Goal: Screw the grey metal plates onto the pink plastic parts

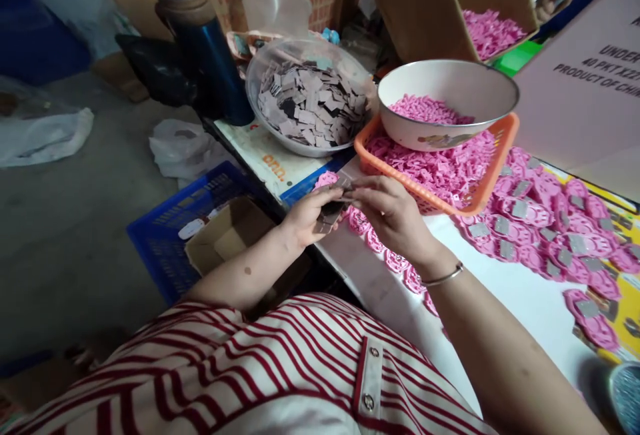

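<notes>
- While both hands meet at the near edge of the surface (520, 288), I see my left hand (306, 216) curled around a small stack of grey squares (327, 217), fingers closed on it.
- My right hand (393, 211) pinches with thumb and fingertips at the top of that same stack, touching a pink piece (326, 179) that sits just above the left hand; the other fingers are loosely bent.
- A thin bangle (443, 277) circles the right wrist.
- Just beyond the hands stands an orange tray (493, 155) heaped with pink pieces, and a white bowl (475, 85) with more of them rests on the heap.
- Left of the bowl, a clear bowl (260, 65) holds a pile of grey squares.
- To the right, rows of finished pink pieces (545, 221), each bearing a grey square, lie on the surface.
- Far behind, a cardboard box (425, 1) holds more pink parts.
- Down on the floor to the left, a blue crate (165, 235) holds a small open carton (225, 238).
</notes>
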The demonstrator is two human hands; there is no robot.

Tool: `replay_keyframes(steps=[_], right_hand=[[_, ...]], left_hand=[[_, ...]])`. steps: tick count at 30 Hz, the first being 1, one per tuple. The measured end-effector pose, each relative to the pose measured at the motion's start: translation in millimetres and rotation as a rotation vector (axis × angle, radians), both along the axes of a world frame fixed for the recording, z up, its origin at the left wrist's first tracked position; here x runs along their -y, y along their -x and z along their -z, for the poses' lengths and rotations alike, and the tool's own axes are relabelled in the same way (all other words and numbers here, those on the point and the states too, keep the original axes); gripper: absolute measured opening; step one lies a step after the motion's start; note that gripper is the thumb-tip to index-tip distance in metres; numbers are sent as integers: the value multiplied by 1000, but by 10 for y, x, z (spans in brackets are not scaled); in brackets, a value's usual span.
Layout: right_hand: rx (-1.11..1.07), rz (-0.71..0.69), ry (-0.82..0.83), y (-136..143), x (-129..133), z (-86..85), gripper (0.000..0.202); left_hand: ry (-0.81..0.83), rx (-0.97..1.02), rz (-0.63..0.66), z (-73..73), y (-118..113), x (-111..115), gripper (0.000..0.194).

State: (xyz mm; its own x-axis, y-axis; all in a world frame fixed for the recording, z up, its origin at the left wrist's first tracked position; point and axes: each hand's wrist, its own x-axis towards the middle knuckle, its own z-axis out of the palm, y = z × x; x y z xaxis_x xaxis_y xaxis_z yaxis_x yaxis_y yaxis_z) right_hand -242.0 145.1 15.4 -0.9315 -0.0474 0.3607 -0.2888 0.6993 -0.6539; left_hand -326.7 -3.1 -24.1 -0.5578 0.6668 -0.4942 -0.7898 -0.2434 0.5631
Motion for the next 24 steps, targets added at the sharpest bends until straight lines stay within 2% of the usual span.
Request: replay_keyframes(steps=[3, 4, 6, 10, 15, 19, 24], right_hand=[[220, 186, 695, 40, 100, 67, 25], [278, 240, 839, 58, 126, 89, 28], [337, 304, 973, 89, 162, 131, 34], [358, 356, 980, 116, 196, 221, 41], [360, 416, 904, 113, 229, 324, 50], [391, 431, 789, 210, 180, 381, 43], [436, 454, 593, 492, 135, 470, 31]], left_hand=[[-3, 1, -20, -10, 5, 102, 5], [-3, 3, -27, -13, 7, 140, 7], [2, 10, -41, -12, 13, 215, 8], [-2, 29, -41, -5, 14, 321, 5], [-13, 38, -31, -9, 15, 353, 5], [8, 30, -127, -22, 126, 434, 14], [36, 2, -237, -10, 281, 595, 25]])
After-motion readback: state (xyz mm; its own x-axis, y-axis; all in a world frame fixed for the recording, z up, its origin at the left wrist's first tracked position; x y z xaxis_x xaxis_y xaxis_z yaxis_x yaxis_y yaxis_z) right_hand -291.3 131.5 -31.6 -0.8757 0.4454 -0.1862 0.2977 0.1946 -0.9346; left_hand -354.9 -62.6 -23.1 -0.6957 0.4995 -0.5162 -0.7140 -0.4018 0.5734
